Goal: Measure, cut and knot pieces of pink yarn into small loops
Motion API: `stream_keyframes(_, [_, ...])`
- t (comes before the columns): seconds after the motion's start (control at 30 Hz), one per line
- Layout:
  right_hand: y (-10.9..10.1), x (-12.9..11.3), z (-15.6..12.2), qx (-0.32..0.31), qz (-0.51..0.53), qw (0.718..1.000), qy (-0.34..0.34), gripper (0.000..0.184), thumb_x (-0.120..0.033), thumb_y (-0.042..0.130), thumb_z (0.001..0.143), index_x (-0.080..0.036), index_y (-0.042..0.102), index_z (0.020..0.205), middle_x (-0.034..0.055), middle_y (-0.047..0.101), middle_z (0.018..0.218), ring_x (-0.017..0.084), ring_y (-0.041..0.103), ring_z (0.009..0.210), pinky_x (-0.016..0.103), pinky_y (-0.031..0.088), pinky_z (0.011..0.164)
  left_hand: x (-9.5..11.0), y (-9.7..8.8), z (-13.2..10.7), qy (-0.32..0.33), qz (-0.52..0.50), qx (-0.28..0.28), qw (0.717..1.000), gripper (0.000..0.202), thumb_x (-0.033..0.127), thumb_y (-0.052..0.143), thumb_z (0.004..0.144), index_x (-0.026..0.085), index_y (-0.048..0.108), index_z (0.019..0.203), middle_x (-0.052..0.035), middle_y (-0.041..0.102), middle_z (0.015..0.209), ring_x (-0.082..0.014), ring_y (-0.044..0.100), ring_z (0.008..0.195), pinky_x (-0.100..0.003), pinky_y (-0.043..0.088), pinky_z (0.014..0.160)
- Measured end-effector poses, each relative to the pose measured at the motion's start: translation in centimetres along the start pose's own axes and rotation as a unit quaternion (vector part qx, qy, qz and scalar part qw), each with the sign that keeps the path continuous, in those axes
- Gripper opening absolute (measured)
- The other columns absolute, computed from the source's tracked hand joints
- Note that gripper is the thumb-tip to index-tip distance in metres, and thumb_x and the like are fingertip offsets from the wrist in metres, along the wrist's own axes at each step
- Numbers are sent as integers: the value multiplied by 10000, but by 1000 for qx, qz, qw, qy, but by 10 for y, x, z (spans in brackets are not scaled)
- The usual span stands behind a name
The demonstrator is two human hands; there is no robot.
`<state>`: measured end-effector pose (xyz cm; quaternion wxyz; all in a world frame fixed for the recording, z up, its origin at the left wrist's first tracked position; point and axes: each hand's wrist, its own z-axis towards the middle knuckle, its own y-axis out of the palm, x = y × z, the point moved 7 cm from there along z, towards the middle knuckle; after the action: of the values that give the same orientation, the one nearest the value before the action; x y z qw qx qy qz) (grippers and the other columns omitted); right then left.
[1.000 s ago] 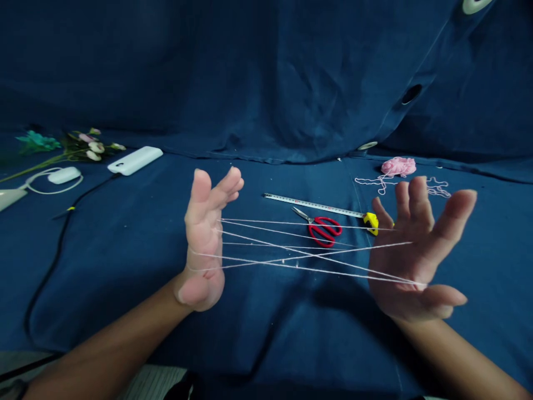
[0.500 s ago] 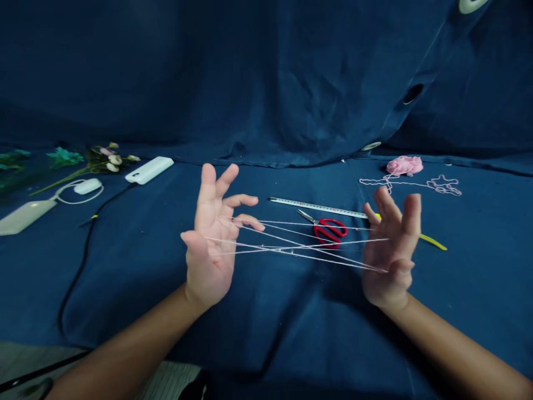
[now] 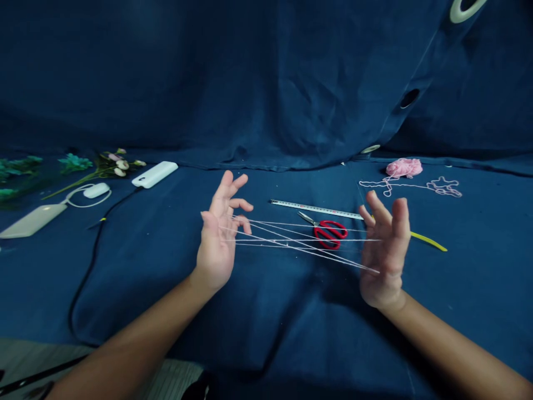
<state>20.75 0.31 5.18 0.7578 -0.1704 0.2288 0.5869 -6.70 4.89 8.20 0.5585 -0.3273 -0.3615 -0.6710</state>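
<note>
So, the left hand (image 3: 217, 244) and right hand (image 3: 383, 258) stretch pale string (image 3: 287, 243) between them — fingers spread apart — and the next move likely calls for even tension.

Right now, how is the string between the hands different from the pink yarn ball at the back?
The string is pulled into nearly straight, partly crossing lines; the pink yarn ball is bunched up, with a loose, curly tail.
The string looks whitish; the yarn ball is pink.
The string spans the left hand and right hand, above the blue cloth; the yarn ball lies on it.
Both show thin strands.
</note>
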Motion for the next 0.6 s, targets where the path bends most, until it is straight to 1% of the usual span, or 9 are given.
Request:
stream_keyframes(0.1, [0, 3, -1, -11, -16, 1000, 6, 797, -692, 417, 923, -367, 282, 1639, 38, 454, 1616, 368, 332, 1549, 723, 267, 1205, -4, 1, 1, -37, -41, 0, 998, 709, 712, 195, 1030, 321, 528, 1519, -56, 414, 1650, -253, 568, 1211, -300, 582, 678])
stream_keyframes(0.17, [2, 7, -1, -25, -27, 999, 12, 798, -705, 419, 922, -388, 270, 1639, 20, 452, 1620, 365, 342, 1546, 712, 279, 1205, -9, 0, 1, -64, -62, 12, 996, 706, 706, 202, 1035, 305, 571, 1483, -59, 420, 1648, -269, 541, 1280, -319, 593, 719])
stream_keyframes(0.23, [3, 8, -2, -33, -30, 999, 11, 802, -708, 411, 927, -382, 259, 1643, 23, 450, 1620, 372, 343, 1544, 719, 264, 1207, -13, -2, 2, -84, -77, 29, 993, 698, 697, 221, 1040, 285, 589, 1466, -66, 425, 1646, -269, 535, 1302, -311, 592, 726])
stream_keyframes(0.33, [6, 6, -3, -47, -30, 998, 5, 803, -712, 401, 938, -367, 248, 1647, 33, 435, 1629, 386, 332, 1546, 734, 224, 1215, -18, -4, 2, -113, -94, 42, 988, 702, 701, 263, 1034, 251, 589, 1464, -90, 410, 1654, -277, 546, 1302, -275, 574, 654])
stream_keyframes(0.43, [8, 2, -4, -58, -25, 998, 15, 789, -706, 401, 957, -364, 242, 1650, 37, 414, 1643, 391, 311, 1554, 725, 205, 1228, -18, -3, 2, -138, -104, 50, 984, 685, 681, 282, 1040, 242, 568, 1482, -106, 379, 1669, -309, 532, 1343, -248, 543, 567])
stream_keyframes(0.53, [9, -1, -4, -63, -25, 997, 28, 766, -702, 389, 973, -377, 234, 1650, 25, 395, 1655, 389, 280, 1567, 713, 191, 1242, -14, -1, 1, -141, -114, 57, 982, 651, 655, 269, 1053, 263, 565, 1480, -92, 365, 1676, -327, 525, 1366, -236, 525, 532])
stream_keyframes(0.6, [10, -2, -4, -68, -26, 997, 30, 756, -704, 384, 978, -392, 227, 1649, 15, 392, 1656, 389, 271, 1571, 714, 190, 1243, -12, -1, 1, -133, -120, 62, 982, 640, 653, 266, 1054, 276, 573, 1470, -89, 395, 1659, -319, 546, 1338, -240, 522, 524])
